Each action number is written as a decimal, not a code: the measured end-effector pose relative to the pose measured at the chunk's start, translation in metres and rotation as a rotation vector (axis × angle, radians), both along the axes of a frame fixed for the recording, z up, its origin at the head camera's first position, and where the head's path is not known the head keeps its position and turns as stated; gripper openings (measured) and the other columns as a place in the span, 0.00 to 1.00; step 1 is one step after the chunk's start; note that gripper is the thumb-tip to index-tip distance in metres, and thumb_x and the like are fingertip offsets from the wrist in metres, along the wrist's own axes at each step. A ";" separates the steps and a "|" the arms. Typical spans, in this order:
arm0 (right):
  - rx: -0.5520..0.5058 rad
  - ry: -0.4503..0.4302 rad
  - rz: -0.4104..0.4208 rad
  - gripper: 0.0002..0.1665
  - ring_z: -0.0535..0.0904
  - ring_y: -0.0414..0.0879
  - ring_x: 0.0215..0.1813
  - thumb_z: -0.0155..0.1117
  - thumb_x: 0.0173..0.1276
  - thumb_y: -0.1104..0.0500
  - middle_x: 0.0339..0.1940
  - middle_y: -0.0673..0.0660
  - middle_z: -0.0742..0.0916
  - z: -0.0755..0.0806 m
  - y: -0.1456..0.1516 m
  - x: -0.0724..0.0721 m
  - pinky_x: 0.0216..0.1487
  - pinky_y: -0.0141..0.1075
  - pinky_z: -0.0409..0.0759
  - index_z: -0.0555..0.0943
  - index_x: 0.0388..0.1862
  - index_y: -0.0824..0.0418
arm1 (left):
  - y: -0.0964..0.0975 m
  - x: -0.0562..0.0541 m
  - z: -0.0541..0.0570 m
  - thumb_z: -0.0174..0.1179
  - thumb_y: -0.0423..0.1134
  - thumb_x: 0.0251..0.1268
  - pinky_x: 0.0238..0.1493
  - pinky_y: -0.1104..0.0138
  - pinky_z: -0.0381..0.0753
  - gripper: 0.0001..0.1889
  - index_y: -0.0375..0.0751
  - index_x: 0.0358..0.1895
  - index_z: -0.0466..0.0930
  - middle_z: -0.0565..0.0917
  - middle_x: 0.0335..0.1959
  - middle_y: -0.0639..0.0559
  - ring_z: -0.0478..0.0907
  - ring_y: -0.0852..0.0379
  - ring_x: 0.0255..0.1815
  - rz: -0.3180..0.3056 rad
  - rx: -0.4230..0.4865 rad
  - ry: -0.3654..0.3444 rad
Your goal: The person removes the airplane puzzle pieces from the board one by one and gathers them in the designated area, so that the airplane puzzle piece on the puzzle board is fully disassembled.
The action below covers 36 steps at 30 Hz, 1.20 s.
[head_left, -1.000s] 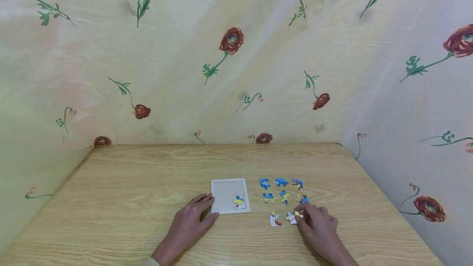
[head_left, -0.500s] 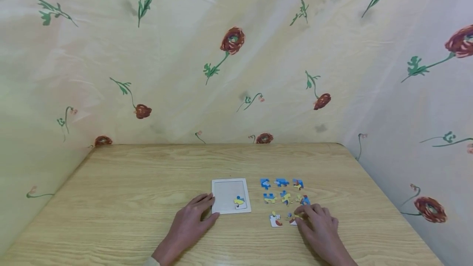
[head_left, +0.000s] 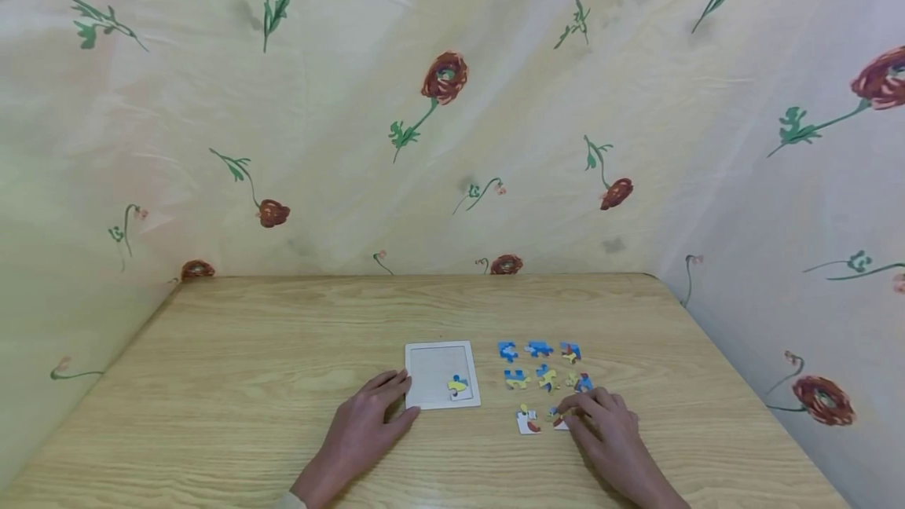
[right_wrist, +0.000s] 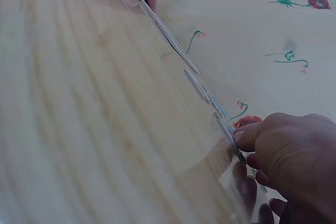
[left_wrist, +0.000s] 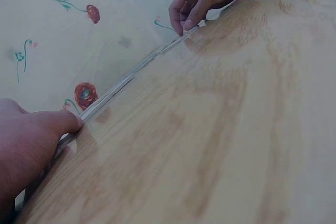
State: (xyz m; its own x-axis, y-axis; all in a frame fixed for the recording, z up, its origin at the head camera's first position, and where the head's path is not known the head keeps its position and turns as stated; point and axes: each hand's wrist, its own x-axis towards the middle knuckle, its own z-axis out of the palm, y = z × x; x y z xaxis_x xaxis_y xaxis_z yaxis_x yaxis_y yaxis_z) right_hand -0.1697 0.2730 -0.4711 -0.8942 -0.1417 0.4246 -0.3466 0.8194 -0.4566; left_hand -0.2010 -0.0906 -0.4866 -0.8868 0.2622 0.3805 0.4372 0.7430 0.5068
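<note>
A square white puzzle tray (head_left: 474, 379) lies on the wooden table, with one yellow, blue and white jigsaw piece (head_left: 458, 388) in its front right corner. My left hand (head_left: 362, 424) rests against the tray's left side, fingers on the rim and thumb at the near corner. To the right, my right hand (head_left: 606, 429) pinches a white and red jigsaw piece (head_left: 561, 422) in the front row, its fingertips covering part of it. In the right wrist view, the thumb of the right hand (right_wrist: 291, 150) is at the edge of a flat piece.
Several loose blue and yellow pieces (head_left: 539, 349) lie in rows right of the tray. Another white and red piece (head_left: 526, 421) sits left of the right hand's fingers. A flowered cloth (head_left: 339, 140) hangs behind the table and along its sides.
The piece under my right hand has turned, showing its white and red part at a different angle. The right fingers have shifted slightly. My left hand stays on the tray.
</note>
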 end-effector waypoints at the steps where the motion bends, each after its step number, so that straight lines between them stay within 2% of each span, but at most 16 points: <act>1: 0.001 0.011 0.005 0.23 0.69 0.41 0.41 0.75 0.64 0.69 0.36 0.37 0.76 -0.001 0.000 0.000 0.38 0.41 0.58 0.84 0.37 0.37 | 0.000 0.000 0.000 0.69 0.49 0.68 0.58 0.47 0.81 0.24 0.36 0.60 0.85 0.83 0.64 0.46 0.77 0.45 0.67 0.000 0.001 -0.001; 7: 0.006 0.053 0.027 0.23 0.67 0.39 0.39 0.75 0.63 0.69 0.36 0.37 0.76 -0.003 0.002 -0.002 0.37 0.40 0.58 0.84 0.37 0.37 | 0.000 -0.001 -0.001 0.69 0.48 0.68 0.58 0.48 0.81 0.24 0.36 0.60 0.85 0.83 0.64 0.46 0.77 0.45 0.67 0.002 0.000 -0.002; 12: 0.008 0.028 0.027 0.21 0.66 0.39 0.39 0.73 0.66 0.69 0.36 0.37 0.76 -0.001 0.002 -0.002 0.38 0.40 0.60 0.84 0.38 0.39 | 0.000 -0.001 0.000 0.70 0.48 0.68 0.58 0.47 0.81 0.24 0.36 0.60 0.85 0.83 0.64 0.46 0.77 0.45 0.67 0.001 0.002 -0.002; 17: -0.052 0.004 0.034 0.14 0.65 0.40 0.39 0.70 0.70 0.67 0.38 0.39 0.77 0.002 0.001 -0.003 0.39 0.41 0.60 0.86 0.41 0.46 | 0.000 -0.001 0.000 0.70 0.48 0.69 0.58 0.47 0.81 0.24 0.36 0.61 0.85 0.83 0.64 0.46 0.77 0.45 0.67 -0.001 0.004 -0.006; 24: -0.090 -0.024 0.011 0.09 0.69 0.40 0.42 0.69 0.71 0.65 0.38 0.39 0.79 0.007 -0.006 -0.005 0.44 0.40 0.67 0.86 0.43 0.51 | 0.001 -0.002 0.000 0.69 0.48 0.69 0.58 0.47 0.81 0.24 0.36 0.61 0.85 0.82 0.65 0.45 0.77 0.44 0.67 -0.011 -0.006 -0.011; 30: -0.107 -0.033 0.045 0.11 0.72 0.41 0.45 0.70 0.69 0.67 0.38 0.38 0.80 0.009 -0.016 -0.010 0.46 0.40 0.69 0.86 0.45 0.52 | 0.001 -0.003 -0.001 0.69 0.47 0.69 0.58 0.47 0.81 0.23 0.36 0.61 0.85 0.82 0.64 0.45 0.77 0.44 0.67 -0.015 -0.007 -0.012; 36: -0.104 0.036 0.128 0.13 0.74 0.39 0.45 0.71 0.67 0.70 0.41 0.39 0.81 0.009 -0.029 -0.016 0.45 0.39 0.73 0.86 0.45 0.53 | 0.000 -0.002 -0.001 0.69 0.47 0.69 0.58 0.47 0.81 0.23 0.36 0.61 0.85 0.82 0.65 0.45 0.77 0.44 0.67 -0.009 -0.007 -0.008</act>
State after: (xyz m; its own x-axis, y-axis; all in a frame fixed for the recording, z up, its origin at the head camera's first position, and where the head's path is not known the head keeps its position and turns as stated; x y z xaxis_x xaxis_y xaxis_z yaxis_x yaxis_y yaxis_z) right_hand -0.1861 0.2441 -0.4626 -0.8556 -0.2067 0.4746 -0.4626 0.7167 -0.5218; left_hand -0.2035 -0.0910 -0.4878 -0.8875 0.2726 0.3715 0.4396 0.7425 0.5054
